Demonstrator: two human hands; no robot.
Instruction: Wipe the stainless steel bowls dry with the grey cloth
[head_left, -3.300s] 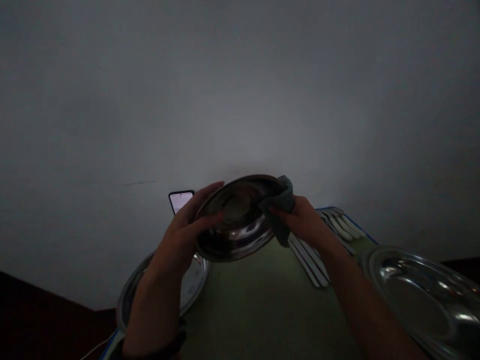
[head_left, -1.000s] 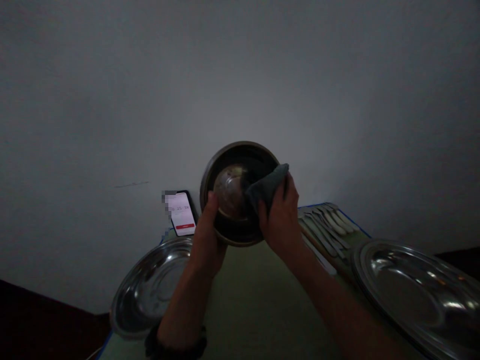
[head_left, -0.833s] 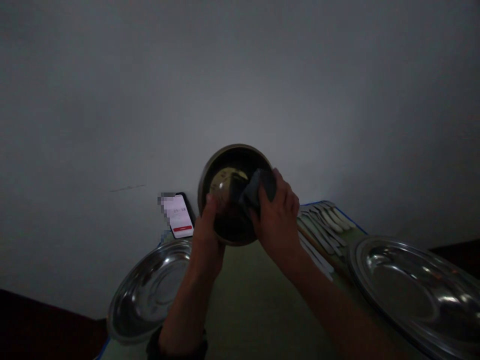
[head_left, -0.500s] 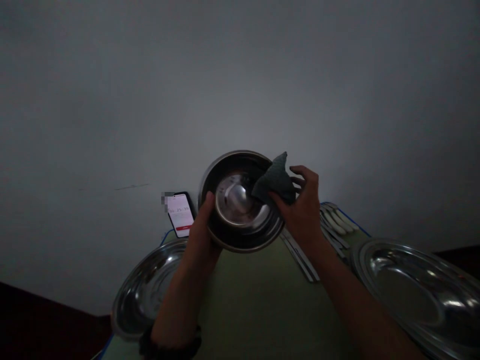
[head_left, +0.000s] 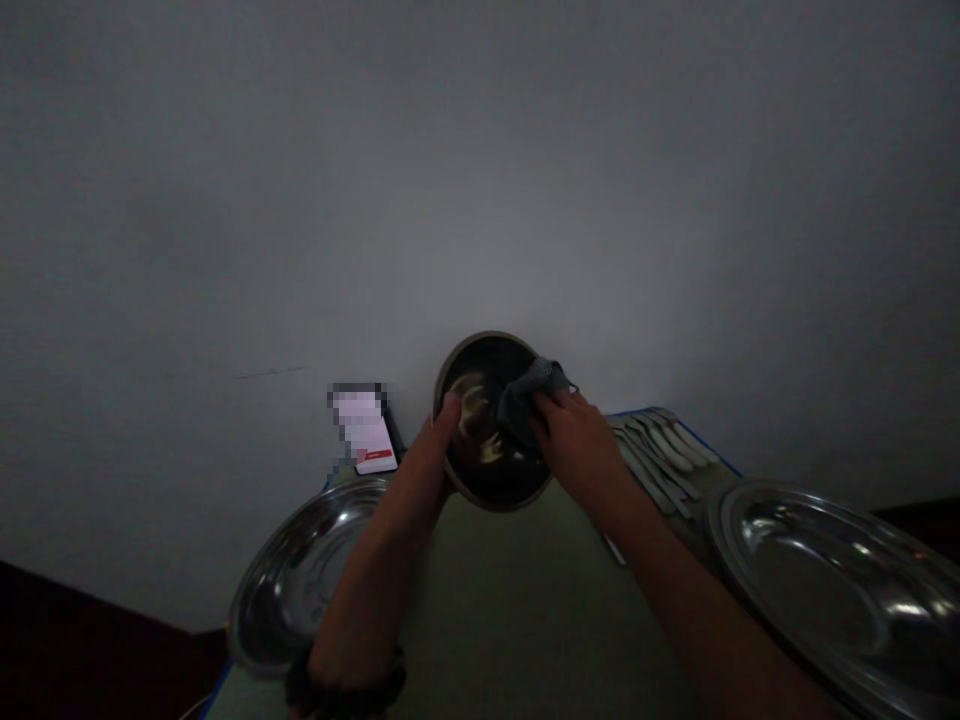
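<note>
My left hand (head_left: 431, 445) grips a round metal bowl (head_left: 472, 470) by its left rim, thumb over the edge. The bowl is held up above the table, its shiny hollow side tilted toward me. In my right hand (head_left: 581, 440) is a bunched grey cloth (head_left: 529, 395), pressed against the right part of the bowl's inside. My right fingers are closed on the cloth and partly hidden by it.
A large metal basin (head_left: 266, 600) stands at the left, behind my left forearm. At the right lie a wide metal dish (head_left: 817, 590) and several pieces of cutlery (head_left: 667, 450). A phone (head_left: 367, 430) leans against the wall (head_left: 480, 200) behind the green table (head_left: 525, 610).
The bowl has been turned and lowered slightly to the right, and its inside looks darker. My right hand has moved left and down, bunching the cloth against the bowl.
</note>
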